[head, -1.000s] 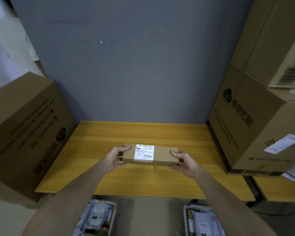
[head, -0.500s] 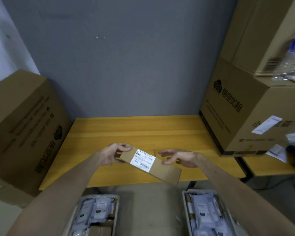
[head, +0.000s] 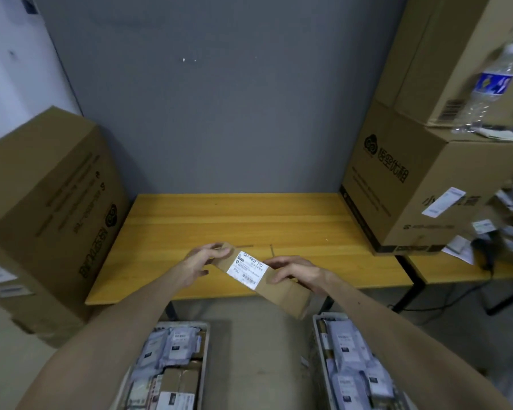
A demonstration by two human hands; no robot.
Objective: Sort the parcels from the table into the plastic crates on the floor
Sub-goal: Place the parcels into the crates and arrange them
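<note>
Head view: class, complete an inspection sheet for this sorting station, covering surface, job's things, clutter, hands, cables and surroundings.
Surface: wooden table; right box stands on its right end.
Job's things: labelled parcel, tilted, over the table's near edge; left crate and right crate on the floor, both holding parcels.
Clutter: bottle and papers at right.
Hands: left hand and right hand both hold the parcel.
Cables: black cable on the floor, right.
Surroundings: grey wall; left box beside the table.
</note>
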